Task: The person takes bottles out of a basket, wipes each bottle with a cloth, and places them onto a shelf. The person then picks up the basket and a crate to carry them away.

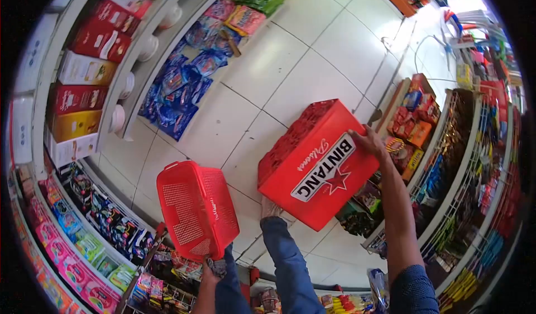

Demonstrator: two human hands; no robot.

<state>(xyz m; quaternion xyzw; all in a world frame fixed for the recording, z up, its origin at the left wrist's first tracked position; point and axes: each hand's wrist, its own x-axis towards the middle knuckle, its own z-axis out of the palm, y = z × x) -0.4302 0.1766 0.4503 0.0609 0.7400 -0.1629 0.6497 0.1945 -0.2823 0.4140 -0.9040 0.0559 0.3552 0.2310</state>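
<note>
My left hand [209, 270] is closed at the near rim of a red perforated plastic basket [223, 205], which is tilted with its opening facing left. A crumpled grey cloth-like thing [218, 267] shows beside these fingers. My right hand [369, 142] grips the upper right edge of a large red beer crate [335, 174] with "BINTANG Pilsener" printed on its side. The crate is tilted, and its latticed face is turned to the upper left. What it holds, if anything, is hidden.
White floor tiles [251, 62] run between store shelves. Blue packets [178, 85] lie on a low shelf at left, near boxed goods [84, 71]. Snack boxes [413, 115] and wire racks [446, 185] stand close on the right. More packaged goods line the near side.
</note>
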